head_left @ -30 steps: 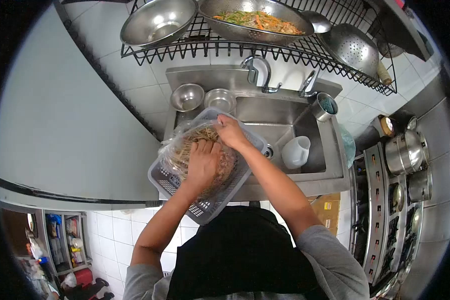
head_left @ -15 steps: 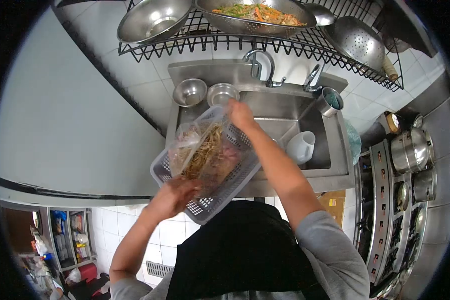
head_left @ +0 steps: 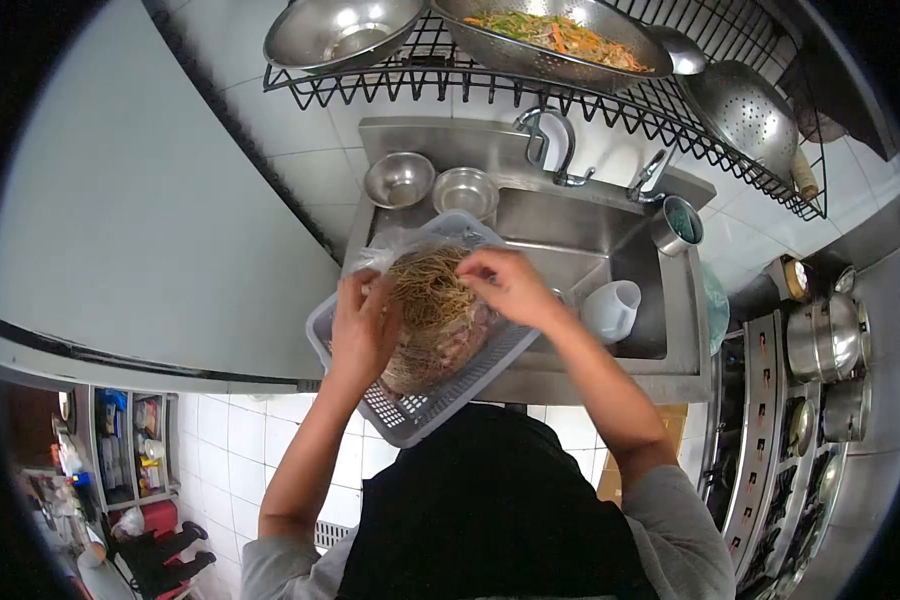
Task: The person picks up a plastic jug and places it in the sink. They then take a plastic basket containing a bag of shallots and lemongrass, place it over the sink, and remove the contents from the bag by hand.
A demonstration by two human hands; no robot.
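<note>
My left hand (head_left: 365, 335) clasps the side of the bag of sprouts (head_left: 432, 312), and my right hand (head_left: 505, 285) has a pinching grip on its open top. The bag lies in the basket (head_left: 410, 418) at the sink's (head_left: 570, 235) front edge. Uneven pressing could tip the basket and spill the sprouts.

**Bright, even kitchen light seen through a fisheye lens**

White overhead light fills the scene evenly, and shadows are soft and faint. Glare spots shine on the steel bowl (head_left: 345, 30) up on the rack and on the sink (head_left: 570, 240) wall. The centre is sharp: the left hand (head_left: 365, 330), the right hand (head_left: 505, 285) and the basket (head_left: 420, 415) show no motion blur. The round view bends straight lines strongly toward the rim, where a black border closes in. The shelves (head_left: 120, 450) at lower left are dimmer and less distinct.
</note>
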